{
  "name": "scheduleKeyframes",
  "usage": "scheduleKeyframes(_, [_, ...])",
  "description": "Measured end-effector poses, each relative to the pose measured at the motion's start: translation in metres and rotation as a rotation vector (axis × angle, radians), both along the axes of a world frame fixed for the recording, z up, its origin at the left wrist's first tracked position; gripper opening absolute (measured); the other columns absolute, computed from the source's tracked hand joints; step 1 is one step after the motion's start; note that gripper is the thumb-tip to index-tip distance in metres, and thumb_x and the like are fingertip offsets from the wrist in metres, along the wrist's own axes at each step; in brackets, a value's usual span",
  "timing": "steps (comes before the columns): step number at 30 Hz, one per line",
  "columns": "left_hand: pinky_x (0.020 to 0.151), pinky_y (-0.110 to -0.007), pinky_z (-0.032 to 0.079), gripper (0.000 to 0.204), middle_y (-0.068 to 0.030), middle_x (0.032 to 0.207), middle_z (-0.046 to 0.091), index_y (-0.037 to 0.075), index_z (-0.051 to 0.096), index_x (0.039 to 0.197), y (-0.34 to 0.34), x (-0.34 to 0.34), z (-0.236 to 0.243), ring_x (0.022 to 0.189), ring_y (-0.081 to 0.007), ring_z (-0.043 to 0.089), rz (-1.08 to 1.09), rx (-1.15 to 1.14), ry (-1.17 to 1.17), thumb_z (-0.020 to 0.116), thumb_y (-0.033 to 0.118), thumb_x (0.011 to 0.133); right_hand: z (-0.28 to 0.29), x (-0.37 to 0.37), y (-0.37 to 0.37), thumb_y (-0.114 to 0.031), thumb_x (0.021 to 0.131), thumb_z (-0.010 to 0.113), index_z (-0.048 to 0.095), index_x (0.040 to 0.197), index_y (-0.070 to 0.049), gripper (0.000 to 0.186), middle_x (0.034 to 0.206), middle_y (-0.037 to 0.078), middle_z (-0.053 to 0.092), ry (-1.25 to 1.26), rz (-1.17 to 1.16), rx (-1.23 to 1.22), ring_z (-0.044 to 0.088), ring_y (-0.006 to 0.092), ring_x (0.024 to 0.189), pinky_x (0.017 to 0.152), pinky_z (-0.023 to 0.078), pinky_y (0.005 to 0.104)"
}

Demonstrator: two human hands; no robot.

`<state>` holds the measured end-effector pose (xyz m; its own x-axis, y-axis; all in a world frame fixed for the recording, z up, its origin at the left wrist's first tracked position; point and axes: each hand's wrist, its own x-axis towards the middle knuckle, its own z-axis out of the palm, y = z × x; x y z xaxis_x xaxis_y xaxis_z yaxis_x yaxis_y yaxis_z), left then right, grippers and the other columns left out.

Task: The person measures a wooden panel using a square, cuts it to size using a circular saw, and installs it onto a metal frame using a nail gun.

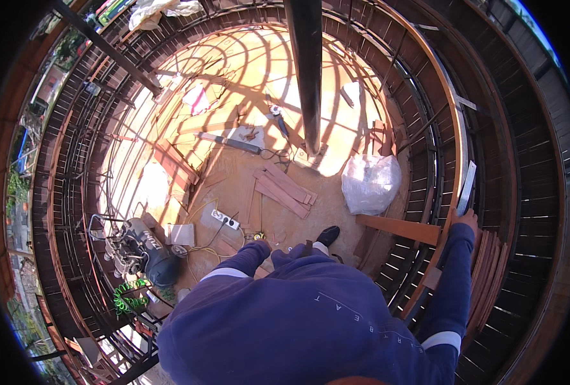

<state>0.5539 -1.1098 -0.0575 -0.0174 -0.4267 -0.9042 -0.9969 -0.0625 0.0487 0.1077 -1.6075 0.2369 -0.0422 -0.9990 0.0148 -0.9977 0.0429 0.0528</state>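
My right hand (464, 221) is closed at the lower end of a flat silver metal strip (467, 184), resting on the curved wooden rail at my right. Beside it are a stack of reddish boards (488, 276) and a wide wooden plank (394, 226) reaching inward. My left hand (261, 242), low in front of my body, is closed on a small yellow-and-black tape measure (257, 235). My dark shoe (328, 235) shows on the floor between my hands.
A black compressor (150, 256) with green coiled hose stands at left; a white power strip (224, 219) and cables lie nearby. Loose boards (284, 189), tools and a plastic-wrapped bundle (370, 183) lie on the floor around a dark post (303, 77). Curved slatted railings surround me.
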Motion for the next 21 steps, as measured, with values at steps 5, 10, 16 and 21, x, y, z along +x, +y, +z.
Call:
scheduleKeyframes(5, [0.086,-0.042,0.055,0.027,-0.0083,0.113,0.073,0.012,0.075,0.107,-0.065,0.037,-0.035,0.102,-0.0289,0.070,0.087,-0.062,0.076,0.060,0.022,0.087,-0.018,-0.014,-0.012,-0.034,0.081,0.074,0.050,0.132,0.001,0.067,0.135,0.027,0.052,-0.057,-0.119,0.076,0.057,0.0420,0.121,0.102,0.049,0.0464])
scheduleKeyframes(10, [0.072,-0.039,0.055,0.022,-0.0079,0.083,0.074,0.009,0.074,0.094,-0.156,0.010,-0.008,0.077,-0.0237,0.071,1.026,-0.466,0.306,0.063,0.026,0.086,-0.029,-0.021,-0.032,-0.031,0.075,0.075,0.055,0.127,0.001,0.064,0.122,0.025,0.063,-0.156,-0.124,0.065,0.061,0.0401,0.115,0.099,0.050,0.0448])
scheduleKeyframes(16, [0.065,-0.035,0.056,0.028,-0.0061,0.078,0.073,0.009,0.074,0.102,-0.189,-0.020,0.080,0.070,-0.0179,0.070,1.013,-0.694,0.372,0.060,0.029,0.090,-0.024,-0.065,-0.017,-0.027,0.074,0.072,0.056,0.131,0.000,0.065,0.113,0.023,0.068,-0.489,-0.071,-0.098,0.067,0.0364,0.104,0.093,0.051,0.0427])
scheduleKeyframes(21, [0.076,-0.030,0.058,0.030,-0.0097,0.093,0.073,0.004,0.069,0.118,-0.205,-0.081,0.185,0.086,-0.0168,0.070,1.283,-0.639,1.018,0.050,0.009,0.095,0.007,-0.112,0.085,-0.005,0.078,0.063,0.048,0.141,0.001,0.065,0.126,0.020,0.063,-0.829,0.152,-0.402,0.063,0.0289,0.114,0.099,0.048,0.0364])
